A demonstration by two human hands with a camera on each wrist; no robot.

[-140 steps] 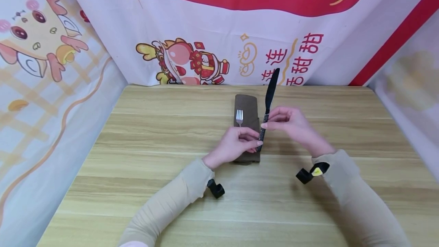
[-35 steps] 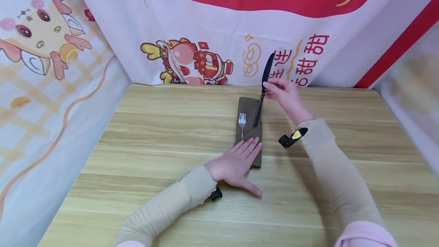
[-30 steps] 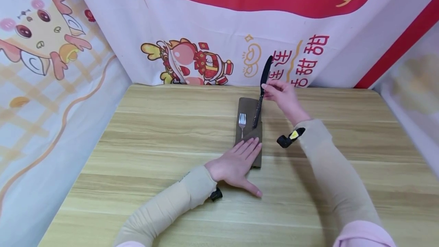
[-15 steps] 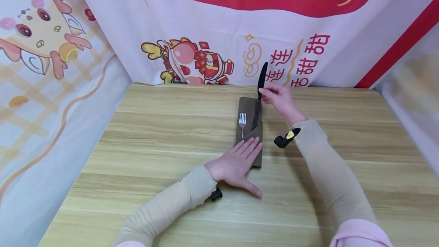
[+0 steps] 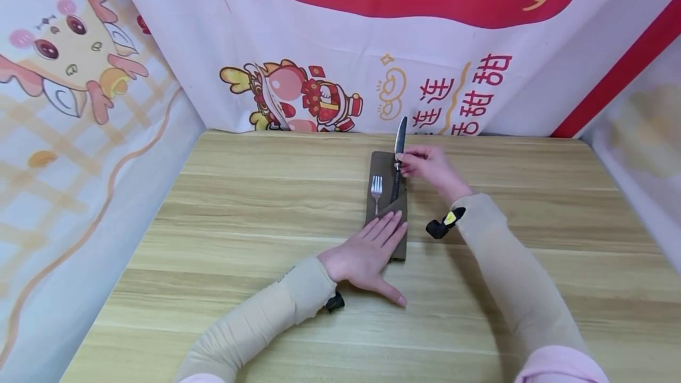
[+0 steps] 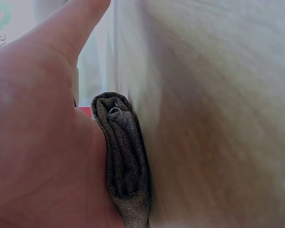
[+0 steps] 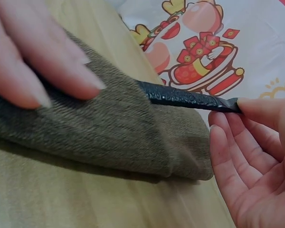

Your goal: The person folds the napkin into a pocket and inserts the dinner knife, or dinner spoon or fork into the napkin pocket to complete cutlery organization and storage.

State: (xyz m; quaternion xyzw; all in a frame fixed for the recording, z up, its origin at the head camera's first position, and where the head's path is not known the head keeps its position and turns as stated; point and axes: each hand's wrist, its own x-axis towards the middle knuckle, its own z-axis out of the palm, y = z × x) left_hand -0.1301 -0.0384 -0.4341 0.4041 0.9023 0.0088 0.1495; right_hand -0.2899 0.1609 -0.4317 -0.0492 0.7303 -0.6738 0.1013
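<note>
A folded dark brown cloth napkin lies lengthwise on the wooden table, with a slanted fold forming a pocket. My left hand rests flat on its near part, fingers straight and thumb spread. From the pocket's left side a silver fork sticks out, its lower part hidden. My right hand pinches a dark table knife near where blade meets handle, blade pointing away. In the right wrist view the textured knife handle runs under the fold. Rolled layers of the napkin show beside the palm in the left wrist view.
The wooden tabletop reaches back to a printed white and red cloth backdrop. Another printed cloth hangs at the left side. Black cameras sit on the wrists.
Earlier both hands held the knife over the napkin; then my left hand went flat onto it. Over the last second my right hand has slid the knife down, deeper into the fold.
</note>
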